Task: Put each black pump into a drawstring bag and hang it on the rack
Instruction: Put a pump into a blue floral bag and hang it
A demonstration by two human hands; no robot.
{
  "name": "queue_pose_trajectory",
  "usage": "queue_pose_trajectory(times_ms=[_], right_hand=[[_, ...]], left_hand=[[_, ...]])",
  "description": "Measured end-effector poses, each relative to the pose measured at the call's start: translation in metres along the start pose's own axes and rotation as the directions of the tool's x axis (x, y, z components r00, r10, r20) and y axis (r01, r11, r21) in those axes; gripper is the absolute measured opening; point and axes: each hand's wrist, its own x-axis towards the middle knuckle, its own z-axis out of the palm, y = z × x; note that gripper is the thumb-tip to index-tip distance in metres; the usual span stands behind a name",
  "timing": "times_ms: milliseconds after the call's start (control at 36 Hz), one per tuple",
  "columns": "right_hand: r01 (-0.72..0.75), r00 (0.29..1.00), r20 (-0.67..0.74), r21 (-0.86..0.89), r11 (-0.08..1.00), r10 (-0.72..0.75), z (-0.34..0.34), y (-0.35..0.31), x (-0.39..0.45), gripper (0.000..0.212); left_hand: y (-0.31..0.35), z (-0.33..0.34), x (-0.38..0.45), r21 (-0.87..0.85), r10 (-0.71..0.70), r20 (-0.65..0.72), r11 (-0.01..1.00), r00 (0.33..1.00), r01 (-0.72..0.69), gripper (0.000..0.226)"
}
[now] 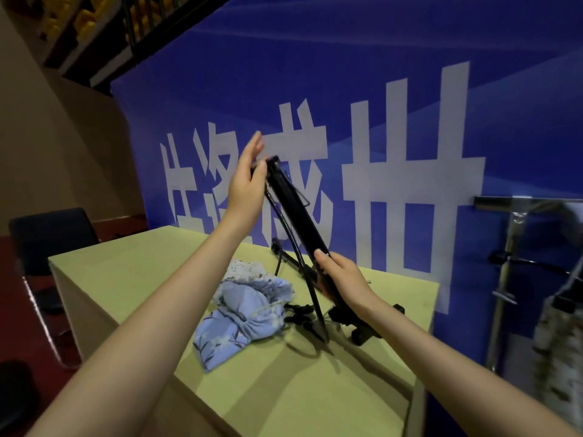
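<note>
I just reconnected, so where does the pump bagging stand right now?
Done: a patterned bag seems to hang on the rack already. In hand: the right hand grips a black pump lifted aslant, the left hand at its top. Left: bagging it; blue drawstring bags and another pump lie on the table.

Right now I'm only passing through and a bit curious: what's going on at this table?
A person is holding a black pump tilted above the table. The right hand grips its lower end, and the left hand touches its top with fingers mostly straight. Blue floral drawstring bags lie on the table beside more black pump parts. The pump is not bagged yet. A metal rack stands to the right.
</note>
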Motion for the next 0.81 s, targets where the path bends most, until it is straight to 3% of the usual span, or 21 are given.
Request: queue_pose_trajectory(times_ms=[83,167,250,361,444,500,556,611,667,750,806], right_hand=[[-0.081,0.996,0.063,0.192,0.978,0.070,0.003,-0.022,0.004,0.043],[-0.121,0.987,0.137,0.313,0.942,0.081,0.002,-0.042,0.012,0.046],[-0.151,0.977,0.189,0.269,0.951,0.101,-0.003,-0.046,0.019,0.046],[-0.210,0.950,0.254,0.100,0.972,0.180,-0.021,-0.043,0.019,0.046],[-0.118,0.968,0.183,-0.272,0.955,0.172,-0.043,-0.036,0.021,0.033],[-0.107,0.987,0.072,-0.384,0.917,0.146,-0.056,-0.024,0.022,0.021],[-0.085,0.990,-0.140,-0.391,0.916,0.031,-0.063,-0.010,0.017,0.017],[-0.018,0.923,-0.370,-0.318,0.948,-0.107,-0.060,-0.001,0.005,0.015],[0.052,0.865,-0.481,-0.195,0.979,-0.142,-0.051,0.006,-0.006,0.015],[0.001,0.914,-0.404,-0.047,0.999,-0.020,-0.028,0.021,-0.019,0.020],[-0.094,0.951,-0.300,-0.058,0.994,0.073,-0.011,0.034,-0.021,0.029]], left_hand=[[-0.005,0.024,-0.019,-0.168,-0.145,0.021,0.975,0.989,0.147,0.057],[-0.017,0.049,-0.044,-0.244,-0.291,0.132,0.917,0.948,0.316,0.050],[-0.022,0.061,-0.056,-0.312,-0.330,0.161,0.877,0.930,0.365,0.050],[-0.030,0.071,-0.049,-0.375,-0.378,0.035,0.853,0.925,0.363,0.043],[-0.034,0.077,-0.041,-0.413,-0.412,-0.021,0.833,0.911,0.367,0.040],[-0.035,0.074,-0.035,-0.418,-0.405,-0.069,0.842,0.912,0.342,0.036],[-0.035,0.069,-0.027,-0.437,-0.395,-0.121,0.845,0.910,0.309,0.029],[-0.037,0.064,-0.020,-0.444,-0.395,-0.165,0.848,0.904,0.290,0.024],[-0.040,0.059,-0.016,-0.470,-0.409,-0.213,0.839,0.887,0.274,0.021],[-0.048,0.053,-0.011,-0.479,-0.424,-0.272,0.838,0.864,0.261,0.030],[-0.053,0.051,-0.013,-0.492,-0.441,-0.297,0.831,0.847,0.260,0.032]])
